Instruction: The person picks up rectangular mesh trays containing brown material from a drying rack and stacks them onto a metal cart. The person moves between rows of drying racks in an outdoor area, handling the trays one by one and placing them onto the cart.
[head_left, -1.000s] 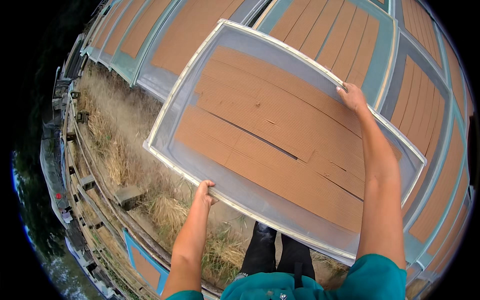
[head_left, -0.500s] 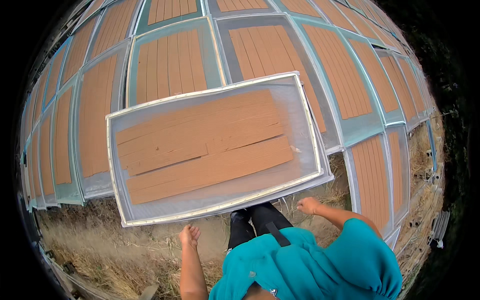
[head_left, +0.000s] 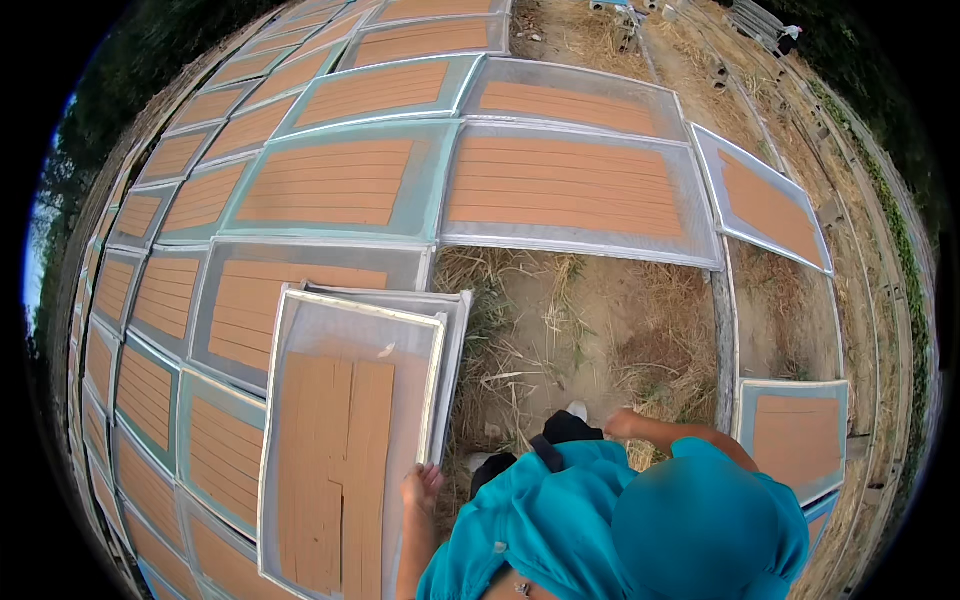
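A mesh drying screen [head_left: 410,345] in a pale frame lies at my left, holding orange-brown ridged strips [head_left: 315,440] with a gap between some of them. It rests at an angle over another framed screen [head_left: 456,335], whose edge shows on its right. My left hand [head_left: 422,485] is beside the upper screen's right edge, fingers loosely bent and slightly apart. Whether it touches the frame I cannot tell. Out to my right, my right hand [head_left: 622,424] is curled closed over the ground, and nothing shows in it.
Rows of framed screens with orange-brown strips [head_left: 565,185] spread ahead and left. Dry grass and dirt [head_left: 590,320] lie before my feet. A wooden rail [head_left: 722,330] runs along the right, with a small screen [head_left: 795,430] beside it and a tilted one [head_left: 765,195] farther off.
My view and body have turned to the right. The stacked screens, earlier in front of me, now lie at my left. Bare ground and the rail have come into view ahead.
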